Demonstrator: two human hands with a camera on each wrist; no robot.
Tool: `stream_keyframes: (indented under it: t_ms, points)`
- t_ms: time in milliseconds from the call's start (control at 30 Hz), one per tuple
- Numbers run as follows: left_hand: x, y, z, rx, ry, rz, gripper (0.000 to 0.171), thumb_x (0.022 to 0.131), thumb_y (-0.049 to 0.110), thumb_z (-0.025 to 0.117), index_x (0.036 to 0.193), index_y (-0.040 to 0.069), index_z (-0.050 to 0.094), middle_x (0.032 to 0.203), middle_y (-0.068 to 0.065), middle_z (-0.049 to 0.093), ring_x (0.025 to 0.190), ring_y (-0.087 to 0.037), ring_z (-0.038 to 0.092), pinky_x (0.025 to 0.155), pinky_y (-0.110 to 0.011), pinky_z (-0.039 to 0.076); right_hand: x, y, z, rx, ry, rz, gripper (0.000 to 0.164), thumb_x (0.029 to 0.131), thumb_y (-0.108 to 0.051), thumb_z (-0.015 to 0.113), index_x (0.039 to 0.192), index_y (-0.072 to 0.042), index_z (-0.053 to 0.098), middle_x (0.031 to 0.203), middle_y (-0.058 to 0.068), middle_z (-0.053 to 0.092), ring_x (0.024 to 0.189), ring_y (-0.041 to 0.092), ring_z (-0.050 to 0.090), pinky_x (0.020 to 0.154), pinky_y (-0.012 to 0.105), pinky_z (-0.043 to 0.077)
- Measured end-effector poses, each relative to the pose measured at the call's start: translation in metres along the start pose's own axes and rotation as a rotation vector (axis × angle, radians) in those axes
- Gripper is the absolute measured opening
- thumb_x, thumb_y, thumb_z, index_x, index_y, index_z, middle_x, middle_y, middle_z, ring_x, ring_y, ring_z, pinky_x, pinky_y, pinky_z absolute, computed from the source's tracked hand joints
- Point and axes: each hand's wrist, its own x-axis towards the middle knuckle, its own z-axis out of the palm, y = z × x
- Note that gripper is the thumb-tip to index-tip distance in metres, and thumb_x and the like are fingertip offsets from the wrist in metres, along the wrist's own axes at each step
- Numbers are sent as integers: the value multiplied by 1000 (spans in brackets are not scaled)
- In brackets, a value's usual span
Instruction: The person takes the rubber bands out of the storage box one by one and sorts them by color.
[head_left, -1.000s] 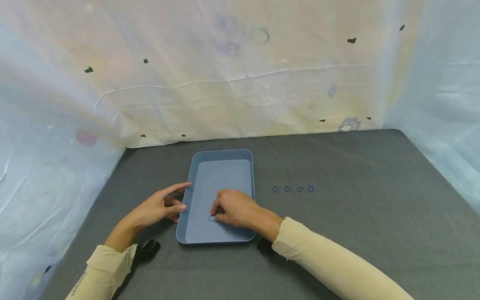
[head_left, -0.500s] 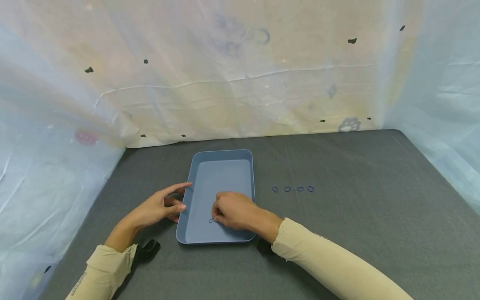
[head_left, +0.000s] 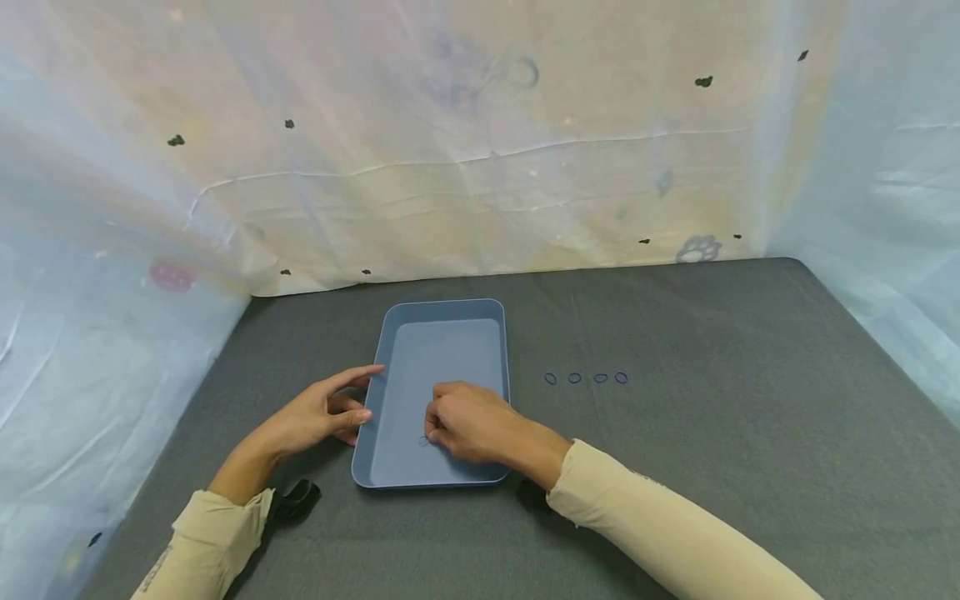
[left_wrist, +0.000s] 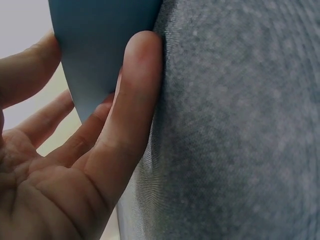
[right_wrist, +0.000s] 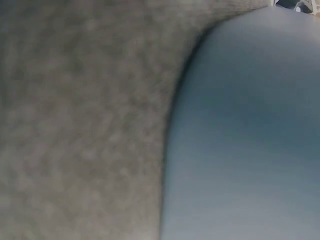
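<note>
A small thin ring (head_left: 423,442) shows faintly at the fingertips of my right hand (head_left: 468,421), low inside the blue-grey tray (head_left: 450,350). The curled fingers and thumb of that hand appear to pinch the ring; their tips are partly hidden behind the hand. My left hand (head_left: 315,412) rests against the tray's left side, one finger reaching the rim and the thumb at the outer wall. In the left wrist view, the loosely spread fingers of the left hand (left_wrist: 100,130) touch the tray wall (left_wrist: 95,55). The right wrist view shows only the tray (right_wrist: 245,125) and cloth.
Several thin dark-blue rings (head_left: 575,378) lie in a row on the grey cloth-covered table (head_left: 712,400), right of the tray. A dark strap (head_left: 296,502) is by the left wrist. Patterned curtains (head_left: 480,150) enclose the table at the back and sides.
My right hand has shifted slightly down and to the right inside the tray, the ring moving down a little with it. The left hand and tray stay in place.
</note>
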Motion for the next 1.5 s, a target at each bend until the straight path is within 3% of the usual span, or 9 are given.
stream_keyframes:
  t_ms: [300, 600, 967, 1133, 1333, 1500]
  points:
    - [-2, -4, 0, -3, 3, 14, 70, 97, 22, 66, 157, 15, 29, 151, -30, 29, 104, -19, 65, 75, -36, 61, -12, -1, -8, 38, 19, 39, 10, 95, -26, 70, 85, -24, 73, 89, -11, 57, 78, 3, 50, 66, 19, 45]
    - [-2, -3, -4, 1, 0, 19, 72, 97, 23, 67, 157, 14, 28, 150, -29, 28, 99, -12, 65, 74, -36, 61, -34, 8, -19, 153, 151, 91, 7, 93, -25, 72, 89, -21, 75, 91, -10, 60, 81, 4, 55, 70, 20, 48]
    - [-1, -7, -4, -6, -5, 23, 73, 97, 24, 67, 157, 17, 28, 151, -30, 28, 102, -21, 65, 75, -37, 61, -59, 20, -27, 173, 267, 156, 5, 90, -22, 75, 86, -23, 72, 88, -10, 59, 81, 6, 56, 72, 24, 49]
    - [-4, -9, -3, -14, 4, 22, 72, 97, 24, 67, 157, 17, 28, 150, -29, 28, 99, -16, 65, 74, -37, 61, -70, 27, -33, 218, 284, 206, 5, 90, -21, 75, 87, -22, 72, 87, -13, 57, 82, 5, 58, 75, 24, 50]
    - [-10, -8, -2, -14, 13, 3, 72, 97, 24, 67, 157, 18, 28, 151, -30, 28, 104, -23, 64, 75, -37, 61, -79, 38, -40, 254, 314, 267, 5, 90, -19, 75, 87, -22, 72, 89, -13, 58, 83, 5, 57, 75, 26, 50]
    - [-9, -6, -1, -16, 30, -6, 71, 97, 23, 67, 157, 18, 29, 152, -31, 29, 105, -27, 64, 75, -38, 61, -78, 46, -42, 232, 305, 252, 4, 92, -22, 74, 89, -19, 73, 90, -10, 59, 84, 9, 57, 76, 28, 50]
